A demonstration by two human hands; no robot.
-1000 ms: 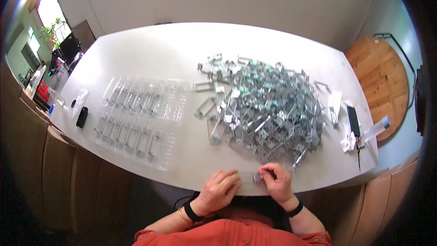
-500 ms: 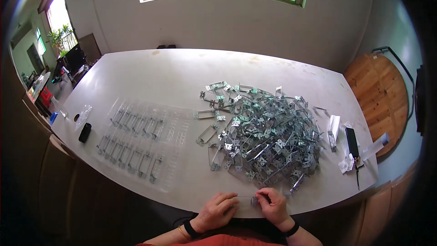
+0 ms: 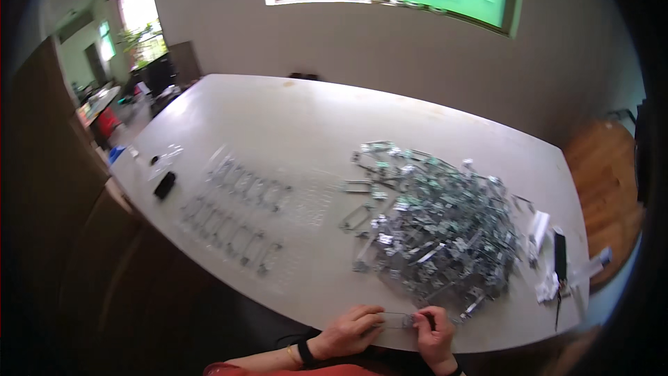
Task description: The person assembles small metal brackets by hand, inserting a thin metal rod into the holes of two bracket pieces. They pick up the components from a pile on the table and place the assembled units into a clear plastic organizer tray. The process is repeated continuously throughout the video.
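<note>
Near the table's front edge, a thin rectangular metal bracket (image 3: 396,322) spans the gap between my two hands. My left hand (image 3: 350,330) has its fingers closed on the left end. The other end is pinched between the thumb and fingers of my right hand (image 3: 435,335), which partly cover it. Just beyond them rises a large tangled pile of similar silvery brackets (image 3: 445,237), with a few loose ones at its left side. On the left half of the table lies a clear plastic tray (image 3: 306,198), holding several brackets in two rows.
A small black object (image 3: 165,185) and a crumpled clear bag (image 3: 169,157) lie at the far left. Right of the pile are white wrapping (image 3: 537,233), a long black object (image 3: 560,257) and a clear plastic piece (image 3: 591,264). A round wooden board (image 3: 605,181) stands beyond the right edge.
The view has swung left, so the table and pile appear farther right. The bracket's outline between my hands shows more plainly now. Both hands stay at the front edge.
</note>
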